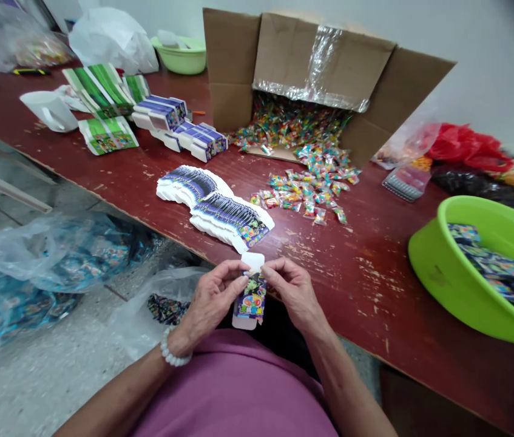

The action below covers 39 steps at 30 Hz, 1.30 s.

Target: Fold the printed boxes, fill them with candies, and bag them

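Observation:
A small printed candy box (pixel 253 297) with white end flaps is held upright over the near table edge. My left hand (pixel 213 294) pinches its upper left side between thumb and fingers. From the other side, my right hand (pixel 294 291) grips its upper right edge near the raised top flap. Just beyond my hands, two fanned rows of flat purple boxes (pixel 220 209) lie on the table. Wrapped candies (pixel 315 182) are spread past them, spilling from a tipped cardboard carton (pixel 320 60). Whether anything is inside the held box, I cannot tell.
A green basin (pixel 443 261) with filled boxes stands at right. Banded purple stacks (pixel 184 124), green stacks (pixel 106 109) and a white mug (pixel 50 111) sit at back left. Red plastic bags (pixel 470 147) lie at back right. Clear bags of blue packets (pixel 79 255) rest on the floor.

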Motion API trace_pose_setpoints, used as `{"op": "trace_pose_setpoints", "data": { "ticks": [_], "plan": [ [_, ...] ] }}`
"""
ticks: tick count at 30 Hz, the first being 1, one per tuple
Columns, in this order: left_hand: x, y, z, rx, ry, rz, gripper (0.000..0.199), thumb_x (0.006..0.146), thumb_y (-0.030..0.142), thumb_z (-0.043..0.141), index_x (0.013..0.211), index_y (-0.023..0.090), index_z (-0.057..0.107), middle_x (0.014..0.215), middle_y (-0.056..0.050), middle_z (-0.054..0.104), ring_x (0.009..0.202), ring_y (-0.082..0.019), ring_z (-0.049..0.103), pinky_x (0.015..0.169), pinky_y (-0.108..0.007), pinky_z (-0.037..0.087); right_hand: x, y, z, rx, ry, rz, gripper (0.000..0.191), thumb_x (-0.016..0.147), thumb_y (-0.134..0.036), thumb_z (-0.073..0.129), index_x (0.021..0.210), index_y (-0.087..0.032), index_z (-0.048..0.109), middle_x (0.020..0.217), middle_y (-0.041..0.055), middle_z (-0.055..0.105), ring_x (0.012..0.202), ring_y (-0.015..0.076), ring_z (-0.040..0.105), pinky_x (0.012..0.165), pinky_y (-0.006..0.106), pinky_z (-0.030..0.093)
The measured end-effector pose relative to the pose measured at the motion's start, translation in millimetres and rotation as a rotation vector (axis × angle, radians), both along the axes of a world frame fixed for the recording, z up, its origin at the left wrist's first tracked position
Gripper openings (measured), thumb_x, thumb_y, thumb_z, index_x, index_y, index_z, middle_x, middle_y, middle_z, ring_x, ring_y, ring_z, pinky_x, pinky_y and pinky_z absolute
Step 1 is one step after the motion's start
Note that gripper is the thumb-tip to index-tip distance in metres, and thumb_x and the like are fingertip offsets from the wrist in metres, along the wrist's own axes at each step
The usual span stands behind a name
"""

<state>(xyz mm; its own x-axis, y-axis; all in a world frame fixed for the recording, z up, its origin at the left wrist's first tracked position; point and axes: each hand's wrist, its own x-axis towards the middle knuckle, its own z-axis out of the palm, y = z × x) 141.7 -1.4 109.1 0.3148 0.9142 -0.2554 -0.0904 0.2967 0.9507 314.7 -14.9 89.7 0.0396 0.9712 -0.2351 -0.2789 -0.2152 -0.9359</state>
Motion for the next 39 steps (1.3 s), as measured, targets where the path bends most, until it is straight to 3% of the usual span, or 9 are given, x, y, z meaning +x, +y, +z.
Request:
{"op": "trace_pose_setpoints", "data": {
  "ticks": [6,8,12,15,17,20,31,35,39],
  "plan": [
    [-1,6,-0.2,0.07,0.061,-0.097,0.019,0.087,0.034,0.069,0.098,0.018,0.067,0.091,-0.002,0.068,0.082,-0.015,0.062,0.073,-0.023,0.049,8,7,1.4,-0.003,0.091,0.067,0.039,0.067,-0.035,0.088,0.101,-0.025,0.07,0.081,-0.0019,0.07,0.068,0.0127,0.062,0.065,0.025,0.05],
    [-1,7,0.6,0.066,0.011,-0.058,0.024,0.085,0.033,0.073,0.102,0.02,0.063,0.087,0.0,0.067,0.079,-0.013,0.062,0.071,-0.022,0.049,8,7,1.4,0.032,0.019,0.132,0.031,0.073,-0.037,0.084,0.097,-0.023,0.072,0.085,0.0011,0.071,0.075,0.0149,0.064,0.07,0.027,0.052],
    [-1,5,1.7,-0.201,-0.174,-0.072,0.047,0.086,0.041,0.072,0.124,0.026,0.05,0.085,0.001,0.068,0.072,-0.014,0.066,0.064,-0.023,0.051,5,3,0.9,0.144,-0.146,0.05,0.02,0.081,-0.042,0.077,0.083,-0.022,0.073,0.083,0.0025,0.069,0.074,0.0165,0.062,0.068,0.029,0.051],
    [1,2,-2.5,-0.47,-0.274,-0.232,0.045,0.091,0.06,0.055,0.11,0.018,0.058,0.085,-0.006,0.071,0.06,-0.019,0.069,0.055,-0.028,0.053,4,0,3.9,0.269,-0.345,0.02,0.015,0.085,-0.039,0.073,0.088,-0.025,0.075,0.086,0.0035,0.069,0.079,0.0188,0.063,0.072,0.031,0.05],
    [5,1,-7.1,-0.545,-0.272,-0.219,0.052,0.092,0.065,0.047,0.095,0.015,0.06,0.076,-0.007,0.07,0.048,-0.017,0.065,0.046,-0.027,0.049,5,-1,7.2,0.315,-0.455,0.078,0.015,0.089,-0.039,0.069,0.09,-0.025,0.076,0.089,0.0046,0.071,0.083,0.0199,0.064,0.075,0.032,0.05],
    [11,-1,-11.4,-0.501,-0.192,-0.143,0.057,0.092,0.067,0.044,0.088,0.014,0.062,0.071,-0.006,0.069,0.042,-0.013,0.06,0.042,-0.022,0.044,7,0,10.5,0.248,-0.42,0.127,0.02,0.09,-0.042,0.067,0.086,-0.024,0.075,0.087,0.0047,0.072,0.078,0.0191,0.065,0.07,0.031,0.05],
    [12,1,-9.5,-0.234,-0.023,-0.18,0.058,0.089,0.069,0.05,0.098,0.014,0.067,0.069,-0.005,0.068,0.047,-0.011,0.058,0.047,-0.021,0.046,5,12,4.8,-0.042,-0.034,0.079,0.022,0.07,-0.037,0.083,0.073,-0.018,0.072,0.063,-0.0001,0.07,0.05,0.0113,0.058,0.049,0.023,0.044],
    [13,1,-14.0,-0.253,-0.012,-0.153,0.06,0.089,0.069,0.05,0.104,0.013,0.067,0.071,-0.006,0.068,0.046,-0.012,0.058,0.043,-0.021,0.045,7,10,5.7,0.044,-0.161,0.07,0.021,0.077,-0.04,0.079,0.078,-0.02,0.073,0.07,0.0012,0.072,0.056,0.0137,0.061,0.052,0.025,0.045],
    [18,-1,-14.6,-0.356,-0.095,-0.154,0.061,0.089,0.069,0.049,0.111,0.014,0.064,0.066,-0.003,0.064,0.042,-0.012,0.056,0.04,-0.021,0.042,7,0,8.2,0.274,-0.341,0.169,0.015,0.089,-0.038,0.068,0.086,-0.024,0.073,0.096,0.005,0.075,0.085,0.0199,0.068,0.076,0.032,0.052]
  ]
}}
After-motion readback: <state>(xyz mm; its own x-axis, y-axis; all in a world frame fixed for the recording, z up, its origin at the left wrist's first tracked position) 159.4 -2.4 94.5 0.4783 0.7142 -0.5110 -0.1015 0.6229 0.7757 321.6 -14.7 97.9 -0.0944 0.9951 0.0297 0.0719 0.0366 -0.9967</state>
